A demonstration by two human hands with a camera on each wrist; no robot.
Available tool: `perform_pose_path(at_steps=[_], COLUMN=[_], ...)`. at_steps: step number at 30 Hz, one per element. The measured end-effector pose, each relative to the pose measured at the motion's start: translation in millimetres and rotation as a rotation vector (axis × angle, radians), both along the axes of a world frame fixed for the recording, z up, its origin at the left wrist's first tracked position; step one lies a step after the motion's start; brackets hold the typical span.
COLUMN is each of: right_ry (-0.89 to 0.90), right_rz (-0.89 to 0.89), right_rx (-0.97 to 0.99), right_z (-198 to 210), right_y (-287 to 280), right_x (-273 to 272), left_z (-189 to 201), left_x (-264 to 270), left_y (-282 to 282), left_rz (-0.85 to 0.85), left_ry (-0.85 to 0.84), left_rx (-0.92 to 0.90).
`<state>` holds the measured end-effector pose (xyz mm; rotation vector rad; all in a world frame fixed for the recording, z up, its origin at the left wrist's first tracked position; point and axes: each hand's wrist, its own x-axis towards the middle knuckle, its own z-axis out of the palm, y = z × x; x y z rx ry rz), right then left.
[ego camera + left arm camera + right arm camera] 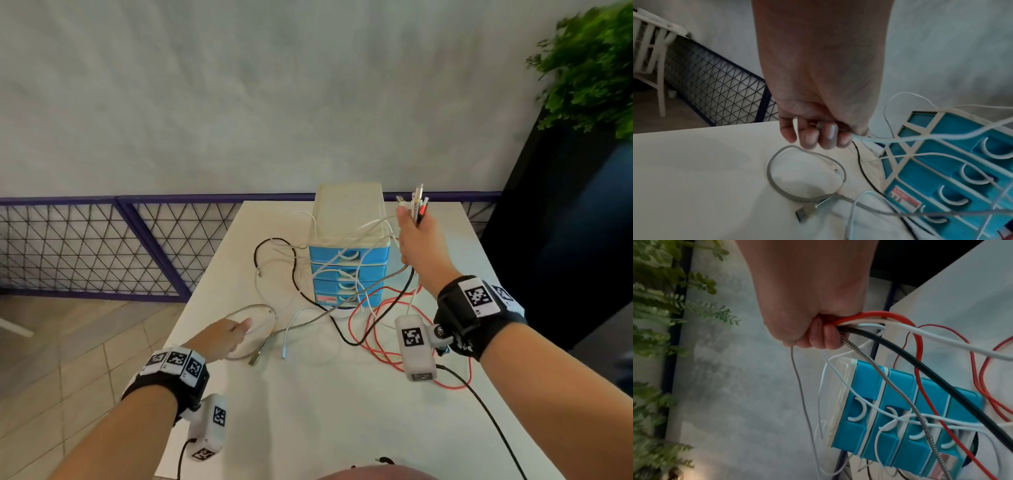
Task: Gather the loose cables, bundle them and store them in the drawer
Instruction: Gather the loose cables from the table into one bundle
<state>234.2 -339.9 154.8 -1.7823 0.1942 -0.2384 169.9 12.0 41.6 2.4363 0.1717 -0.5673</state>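
My right hand (419, 246) was raised beside the drawer unit (349, 270) with its fingers clamped around the plug ends of the cables (869, 324), red, black, white and braided, I think so that the long tails could hang free and untangle; the tails trailed across the blue drawer fronts, all closed, and over the white table (308, 411). My left hand (224, 337) was low at the braided grey cable (777, 183), fingers curled and pinching a thin cable end, probably to bring this loose end to the others. The label (905, 198) on the lowest drawer showed letters like "LICOI", but I could not read them surely.
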Motion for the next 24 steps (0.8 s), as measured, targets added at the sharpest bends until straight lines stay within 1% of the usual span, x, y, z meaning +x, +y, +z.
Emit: perform_pose_path(at_steps=[3, 6, 8, 9, 11, 12, 13, 16, 19, 21, 23, 24], right_ry=[-0.036, -0.091, -0.104, -0.100, -0.093, -0.080, -0.061, -0.015, 0.018, 0.050, 0.081, 0.098], right_rz=[0.006, -0.036, -0.016, 0.013, 0.126, 0.196, 0.265, 0.424, 0.522, 0.593, 0.661, 0.679], right_rx=[-0.095, -0.058, -0.053, -0.044, 0.089, 0.165, 0.195, 0.185, 0.319, 0.433, 0.551, 0.579], right_z=[-0.3, 4.4, 8.2, 8.3, 7.6, 7.0, 7.6, 7.8, 7.3, 10.8, 14.7, 16.6], right_y=[5.8, 14.9, 21.2, 24.7, 33.2, 38.5, 43.0, 54.8, 60.1, 61.2, 59.5, 58.2], right_x=[-1.8, -5.6, -8.1, -8.5, -10.8, -12.8, -16.4, -27.9, -34.6, -39.2, -42.9, -44.4], left_z=[7.4, 30.6, 50.0, 59.6, 81.5, 93.2, 105.5, 139.3, 158.9, 165.0, 167.8, 167.3], left_x=[8.5, 19.7, 27.7, 31.8, 37.0, 37.7, 36.7, 31.6, 27.6, 28.7, 30.5, 32.0], left_y=[4.2, -4.2, -17.2, -25.9, -50.2, -64.2, -79.0, -119.3, -143.1, -148.4, -148.2, -147.0], left_rz=[0.027, 0.001, -0.044, -0.076, -0.142, -0.162, -0.172, -0.188, -0.162, -0.126, -0.118, -0.121], left_ry=[-0.169, -0.300, -0.398, -0.446, -0.530, -0.564, -0.592, -0.660, -0.678, -0.713, -0.766, -0.786], left_rx=[0.231, 0.428, 0.463, 0.444, 0.344, 0.267, 0.180, -0.136, -0.470, -0.567, -0.559, -0.539])
